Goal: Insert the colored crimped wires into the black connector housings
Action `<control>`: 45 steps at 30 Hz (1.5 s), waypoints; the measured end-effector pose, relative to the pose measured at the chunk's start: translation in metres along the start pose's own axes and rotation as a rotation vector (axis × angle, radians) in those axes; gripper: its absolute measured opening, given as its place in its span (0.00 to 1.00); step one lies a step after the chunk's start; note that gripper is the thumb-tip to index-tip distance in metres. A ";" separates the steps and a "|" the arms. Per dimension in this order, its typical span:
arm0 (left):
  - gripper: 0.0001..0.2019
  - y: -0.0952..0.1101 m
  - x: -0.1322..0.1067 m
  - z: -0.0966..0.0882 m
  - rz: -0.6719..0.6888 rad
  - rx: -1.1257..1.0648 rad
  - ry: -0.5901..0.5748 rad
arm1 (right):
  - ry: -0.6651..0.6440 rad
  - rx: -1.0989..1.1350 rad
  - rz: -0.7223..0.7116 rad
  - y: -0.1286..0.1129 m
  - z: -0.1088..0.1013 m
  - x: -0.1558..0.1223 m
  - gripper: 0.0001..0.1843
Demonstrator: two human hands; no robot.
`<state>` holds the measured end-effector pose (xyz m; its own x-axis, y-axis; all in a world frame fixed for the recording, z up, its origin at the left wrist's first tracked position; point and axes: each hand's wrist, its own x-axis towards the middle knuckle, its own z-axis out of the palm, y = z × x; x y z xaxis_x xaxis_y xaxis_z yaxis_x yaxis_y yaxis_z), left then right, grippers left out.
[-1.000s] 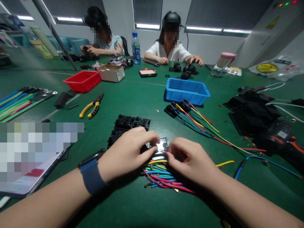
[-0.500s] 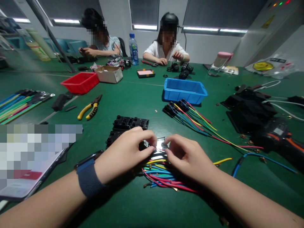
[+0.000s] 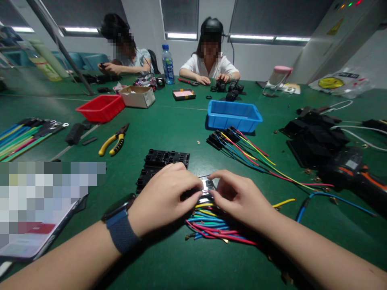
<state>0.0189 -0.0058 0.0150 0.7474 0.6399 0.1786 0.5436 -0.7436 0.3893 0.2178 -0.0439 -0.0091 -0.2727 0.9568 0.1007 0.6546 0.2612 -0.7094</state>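
Close in front of me, a small black part with a shiny face [image 3: 207,184] sits between my two hands. My left hand [image 3: 172,191], with a watch on its wrist, pinches it at the left side. At its right edge the thumb and forefinger of my right hand [image 3: 238,191] close on it. Fingers cover much of the part. Under and below the hands lies a bundle of coloured wires [image 3: 211,225] with metal ends. Several black plastic modules [image 3: 165,158] stand side by side just beyond my left hand.
Pliers [image 3: 115,141], a red bin [image 3: 101,108] and a phone-like screen [image 3: 39,225] lie leftward. Ahead are a blue bin [image 3: 234,117] and wired black blocks [image 3: 216,139]. A power tool [image 3: 347,167] rests at right. Two people sit across the table.
My left hand has shifted slightly right, nearer my right hand, with the part still between them. The person opposite has lowered a hand onto a black object.
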 end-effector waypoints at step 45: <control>0.09 -0.008 0.000 -0.003 0.155 0.137 0.011 | -0.122 0.150 0.052 0.003 -0.004 0.002 0.15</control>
<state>0.0135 0.0009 0.0147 0.8225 0.5172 0.2369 0.4697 -0.8523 0.2300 0.2213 -0.0406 -0.0082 -0.3307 0.9436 -0.0171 0.5597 0.1815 -0.8086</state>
